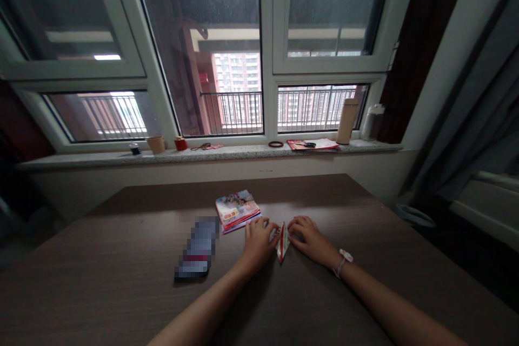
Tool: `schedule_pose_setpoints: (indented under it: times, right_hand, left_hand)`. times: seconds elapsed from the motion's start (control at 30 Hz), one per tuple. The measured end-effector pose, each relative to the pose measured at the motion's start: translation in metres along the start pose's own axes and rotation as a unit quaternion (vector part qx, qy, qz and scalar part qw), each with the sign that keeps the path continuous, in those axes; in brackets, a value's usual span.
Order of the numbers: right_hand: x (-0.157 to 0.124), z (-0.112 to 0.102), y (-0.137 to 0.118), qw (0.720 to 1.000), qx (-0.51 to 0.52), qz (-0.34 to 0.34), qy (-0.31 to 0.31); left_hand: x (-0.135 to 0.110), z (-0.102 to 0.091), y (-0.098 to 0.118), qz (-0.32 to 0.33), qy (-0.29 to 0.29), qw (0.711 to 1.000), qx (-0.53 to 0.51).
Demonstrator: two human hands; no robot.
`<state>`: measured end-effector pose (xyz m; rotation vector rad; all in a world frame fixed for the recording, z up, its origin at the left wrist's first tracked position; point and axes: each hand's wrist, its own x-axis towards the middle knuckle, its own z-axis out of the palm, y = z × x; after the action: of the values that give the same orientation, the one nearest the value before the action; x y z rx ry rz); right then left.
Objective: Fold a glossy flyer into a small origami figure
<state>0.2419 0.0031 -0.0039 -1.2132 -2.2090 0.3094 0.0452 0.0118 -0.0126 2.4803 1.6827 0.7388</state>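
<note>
A small folded piece of red and white paper (283,240) stands on edge on the brown table (121,281), between my two hands. My left hand (258,240) rests on the table with its fingers curled against the paper's left side. On the paper's right side my right hand (310,239) lies with fingers bent, fingertips touching it. A bracelet sits on my right wrist. Just beyond my left hand lies a stack of colourful printed sheets (237,210).
A dark blurred flat object (198,248) lies left of my left hand. On the stone windowsill (81,159) stand a small cup (156,144), a red pot (180,143), a red ring (275,144), papers (314,144), a tall tumbler (347,120) and a bottle (372,121). Curtains hang at right.
</note>
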Motion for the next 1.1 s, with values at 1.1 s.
schedule_pose_setpoints:
  times: [1.1]
  right_hand:
    - [0.008,0.004,-0.017,0.993,-0.075,0.095,0.014]
  left_hand:
    - [0.003,-0.014,-0.007,-0.045,-0.025,0.998,-0.038]
